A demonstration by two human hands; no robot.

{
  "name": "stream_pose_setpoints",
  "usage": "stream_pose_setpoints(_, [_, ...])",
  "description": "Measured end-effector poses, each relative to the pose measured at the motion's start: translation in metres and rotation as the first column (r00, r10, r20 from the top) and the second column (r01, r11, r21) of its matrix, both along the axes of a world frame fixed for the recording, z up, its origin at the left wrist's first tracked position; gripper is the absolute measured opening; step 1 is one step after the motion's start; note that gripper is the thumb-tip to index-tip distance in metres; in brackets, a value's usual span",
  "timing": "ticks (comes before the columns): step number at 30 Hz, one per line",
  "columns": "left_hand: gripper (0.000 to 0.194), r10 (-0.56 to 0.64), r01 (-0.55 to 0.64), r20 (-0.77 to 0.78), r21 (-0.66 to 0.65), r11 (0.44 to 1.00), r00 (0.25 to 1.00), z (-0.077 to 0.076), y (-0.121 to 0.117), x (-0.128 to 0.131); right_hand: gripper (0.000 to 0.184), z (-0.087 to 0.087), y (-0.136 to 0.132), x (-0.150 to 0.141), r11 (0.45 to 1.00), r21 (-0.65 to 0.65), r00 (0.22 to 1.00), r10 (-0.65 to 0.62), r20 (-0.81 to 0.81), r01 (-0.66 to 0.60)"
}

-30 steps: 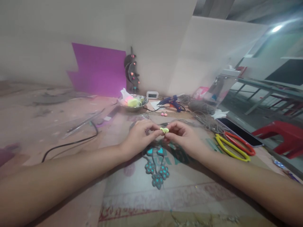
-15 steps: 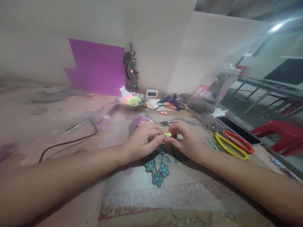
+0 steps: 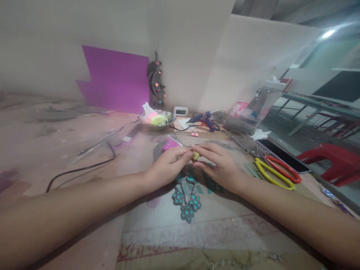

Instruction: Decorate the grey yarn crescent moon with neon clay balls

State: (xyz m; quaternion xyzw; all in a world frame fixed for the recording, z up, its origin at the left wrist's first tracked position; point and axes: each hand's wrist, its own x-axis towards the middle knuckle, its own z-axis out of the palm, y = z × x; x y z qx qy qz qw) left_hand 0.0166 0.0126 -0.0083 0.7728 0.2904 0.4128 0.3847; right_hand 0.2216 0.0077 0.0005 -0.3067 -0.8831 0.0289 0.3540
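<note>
A small yellow lump of what looks like modelling clay (image 3: 196,155) is between the fingertips of both hands, above the middle of the board. My left hand (image 3: 170,164) pinches its left side with thumb and forefinger. From the right, my right hand (image 3: 221,163) curls around it, fingers over the top and thumb below. Just under the hands lies a grey hanging ornament (image 3: 186,213) with flower shapes dotted in turquoise; its upper part is partly hidden. Behind my left hand is a magenta packet (image 3: 171,143) on a grey disc.
A metal bowl (image 3: 157,126) holds pink and yellow clay in plastic. Behind are a glue gun (image 3: 204,120), a small white clock (image 3: 180,111) and two pink balls (image 3: 194,134). At right are red-and-yellow-handled scissors (image 3: 274,176), grey yarn (image 3: 239,125) and a phone (image 3: 284,154).
My right fingers have come forward over the yellow lump, which has shifted slightly left and up and looks more compact. More of the ornament's turquoise top shows.
</note>
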Motion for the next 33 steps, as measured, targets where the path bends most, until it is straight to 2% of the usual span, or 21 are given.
stream_pose_setpoints(6, [0.038,-0.046,0.045,-0.017,-0.005,0.999,0.999,0.001,-0.003,0.002,0.022,0.006,-0.001,0.001,0.998,-0.06,0.996,-0.014,-0.087,0.008])
stream_pose_setpoints(10, [0.042,0.053,-0.054,-0.06,-0.017,0.998,0.997,0.008,-0.004,-0.001,0.015,0.009,0.001,0.007,0.984,-0.122,0.976,-0.152,-0.159,0.134])
stream_pose_setpoints(12, [0.041,0.139,-0.136,-0.091,0.047,0.99,0.986,0.018,0.005,-0.008,0.017,0.009,0.005,0.008,0.969,-0.179,0.967,-0.2,-0.158,0.171])
stream_pose_setpoints(14, [0.035,0.265,-0.242,-0.111,0.187,0.952,0.958,0.03,0.023,-0.022,0.02,0.009,0.01,0.009,0.962,-0.224,0.974,-0.189,-0.123,0.158])
stream_pose_setpoints(16, [0.035,0.448,-0.362,-0.147,0.397,0.843,0.882,0.039,0.047,-0.042,0.023,0.007,0.015,0.009,0.958,-0.255,0.985,-0.155,-0.07,0.132])
stream_pose_setpoints(18, [0.04,0.584,-0.397,-0.233,0.539,0.743,0.777,0.04,0.073,-0.065,0.022,0.005,0.017,0.009,0.95,-0.293,0.993,-0.118,-0.021,0.107])
stream_pose_setpoints(19, [0.043,0.61,-0.383,-0.292,0.563,0.732,0.737,0.038,0.085,-0.075,0.022,0.004,0.018,0.01,0.946,-0.309,0.995,-0.101,-0.01,0.093])
stream_pose_setpoints(21, [0.048,0.621,-0.374,-0.362,0.555,0.743,0.695,0.031,0.102,-0.091,0.022,0.004,0.018,0.01,0.945,-0.319,0.997,-0.078,-0.017,0.068])
stream_pose_setpoints(25, [0.049,0.563,-0.324,-0.415,0.517,0.792,0.715,0.017,0.115,-0.102,0.021,0.004,0.017,0.01,0.939,-0.319,0.978,-0.172,-0.115,0.127])
stream_pose_setpoints(28, [0.049,0.601,-0.32,-0.431,0.562,0.762,0.673,0.014,0.119,-0.101,0.02,0.003,0.016,0.009,0.927,-0.325,0.962,-0.239,-0.131,0.186])
stream_pose_setpoints(33, [0.033,0.632,-0.351,-0.464,0.556,0.753,0.621,0.015,0.126,-0.1,0.022,-0.003,0.016,0.007,0.936,-0.305,0.973,-0.213,-0.093,0.176])
